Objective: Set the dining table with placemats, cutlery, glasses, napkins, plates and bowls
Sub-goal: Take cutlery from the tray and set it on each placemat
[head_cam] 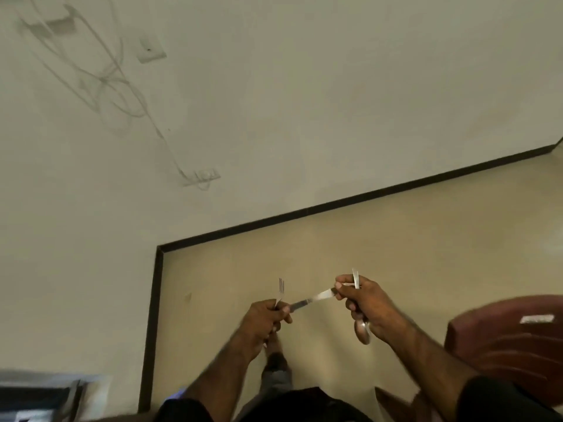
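Note:
Both my hands are raised over the floor, holding cutlery. My left hand point(268, 318) grips a fork point(280, 289) whose tines point up. A knife point(313, 298) spans between the hands; its dark handle end is at my left fingers and its blade end at my right fingers. My right hand point(364, 303) grips a spoon point(363, 329), its bowl hanging below the palm and its handle tip point(355, 277) sticking up above the knuckles. No table, placemat, plate or glass is in view.
A dark red plastic chair point(511, 339) stands at the right, close to my right forearm. A cream wall with sockets and cables point(202, 176) fills the upper left, with a dark skirting point(335, 204) along the beige floor. My foot point(275, 357) shows below the hands.

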